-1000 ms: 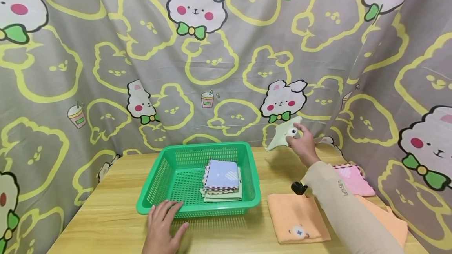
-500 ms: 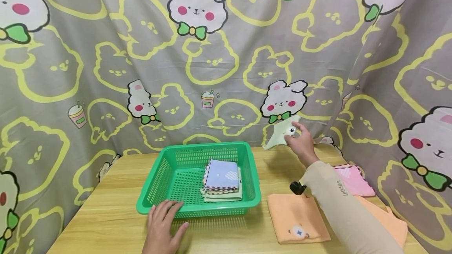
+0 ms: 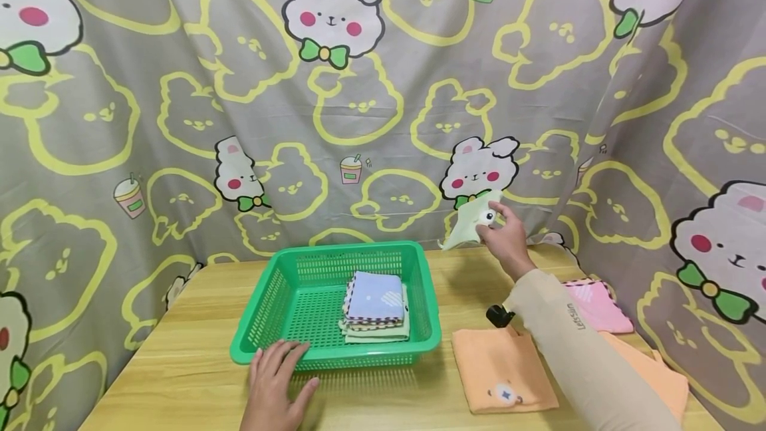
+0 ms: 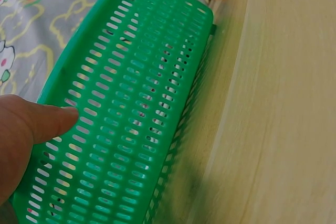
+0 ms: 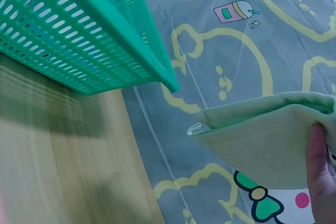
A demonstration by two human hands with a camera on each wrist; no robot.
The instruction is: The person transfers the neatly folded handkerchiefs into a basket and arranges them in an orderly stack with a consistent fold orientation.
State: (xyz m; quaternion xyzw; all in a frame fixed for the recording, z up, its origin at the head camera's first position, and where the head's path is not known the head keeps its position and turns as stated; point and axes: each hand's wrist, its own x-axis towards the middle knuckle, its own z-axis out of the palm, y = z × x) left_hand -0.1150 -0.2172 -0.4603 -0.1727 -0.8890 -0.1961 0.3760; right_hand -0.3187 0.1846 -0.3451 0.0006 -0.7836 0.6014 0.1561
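My right hand pinches a folded pale green towel with a white-and-black eye patch, held up behind the basket's right side. In the right wrist view this towel shows its folded layers and a small white hanging loop, and the thumb lies against its face. My left hand rests its fingers on the front rim of a green plastic basket, thumb spread off to the side. Inside the basket, toward the right, lies a stack of folded towels, blue on top and pale green below.
A folded orange towel with a bear face lies right of the basket. Farther right are a pink towel and another orange towel, partly behind the right sleeve. A patterned curtain stands behind the wooden table.
My right hand has drifted slightly left with the pale green towel, toward the basket. The left hand and the stack in the basket have stayed put.
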